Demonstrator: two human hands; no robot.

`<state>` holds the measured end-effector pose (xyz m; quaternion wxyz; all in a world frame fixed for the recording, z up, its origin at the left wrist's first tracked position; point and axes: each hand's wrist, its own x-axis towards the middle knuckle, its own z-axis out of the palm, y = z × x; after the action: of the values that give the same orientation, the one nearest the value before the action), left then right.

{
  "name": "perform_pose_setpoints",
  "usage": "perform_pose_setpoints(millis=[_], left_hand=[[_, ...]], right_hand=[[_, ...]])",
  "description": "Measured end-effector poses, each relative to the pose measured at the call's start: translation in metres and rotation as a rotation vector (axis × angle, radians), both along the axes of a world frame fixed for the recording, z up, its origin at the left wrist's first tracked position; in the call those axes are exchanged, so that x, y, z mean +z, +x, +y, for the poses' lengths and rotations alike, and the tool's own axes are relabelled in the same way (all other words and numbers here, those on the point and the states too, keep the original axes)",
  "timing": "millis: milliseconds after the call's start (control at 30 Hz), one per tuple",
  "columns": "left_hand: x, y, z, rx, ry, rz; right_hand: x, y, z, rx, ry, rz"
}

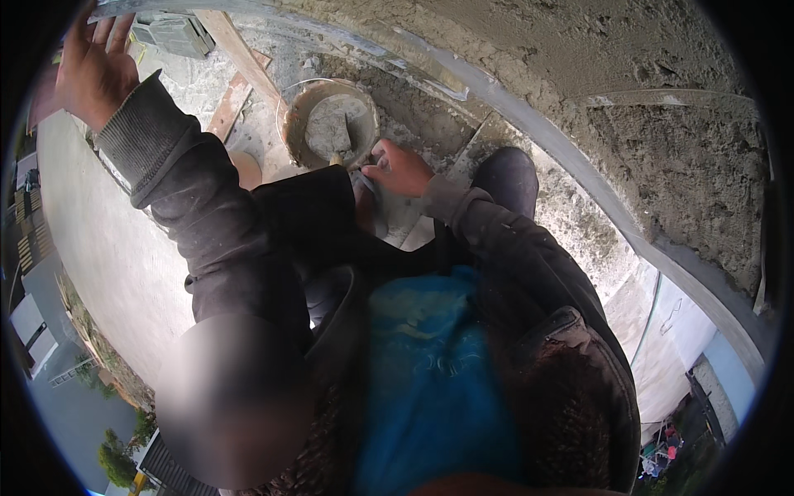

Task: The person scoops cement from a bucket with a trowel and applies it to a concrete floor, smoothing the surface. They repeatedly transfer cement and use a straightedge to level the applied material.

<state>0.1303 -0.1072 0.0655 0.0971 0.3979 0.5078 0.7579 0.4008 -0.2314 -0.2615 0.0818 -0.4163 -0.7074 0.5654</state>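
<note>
My left hand [98,78] is raised at the upper left, fingers stretched toward the end of a long grey straight bar [529,116]. Whether the fingertips touch the bar is hard to see. My right hand [399,168] is beside the rim of a round mortar bucket [292,124], with bent fingers, a gap at the thumb and nothing visible in it. Inside the bucket lies grey mortar and what looks like a trowel, its short pale handle [337,159] pointing toward me, a little left of my right hand.
Rough, partly plastered wall [645,50] lies beyond the bar. Wooden boards [240,56] lean left of the bucket, near stacked grey blocks [178,35]. My dark boot [506,178] stands right of my right hand. At the left a pale smooth surface [107,231] borders a drop to the ground.
</note>
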Motion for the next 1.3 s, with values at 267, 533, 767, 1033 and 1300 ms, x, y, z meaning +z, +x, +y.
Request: perform_pose_setpoints(millis=[267, 533, 767, 1033, 1300], left_hand=[[-0.034, 0.017, -0.028, 0.074, -0.124, 0.340], [-0.041, 0.035, -0.024, 0.250, -0.319, 1.070], [-0.035, 0.078, -0.041, -0.295, -0.154, 0.260], [-0.044, 0.039, -0.019, -0.285, -0.240, 0.151], [-0.042, 0.023, -0.024, -0.552, -0.159, 0.028]], right_hand=[[-0.045, -0.147, -0.042, 0.016, -0.260, -0.409], [-0.109, -0.129, -0.035, -0.197, -0.228, -0.455], [0.004, -0.050, -0.066, -0.025, -0.243, -0.195], [-0.057, 0.000, -0.054, -0.142, -0.009, -0.214], [0.053, 0.091, -0.072, -0.473, 0.071, 0.212]])
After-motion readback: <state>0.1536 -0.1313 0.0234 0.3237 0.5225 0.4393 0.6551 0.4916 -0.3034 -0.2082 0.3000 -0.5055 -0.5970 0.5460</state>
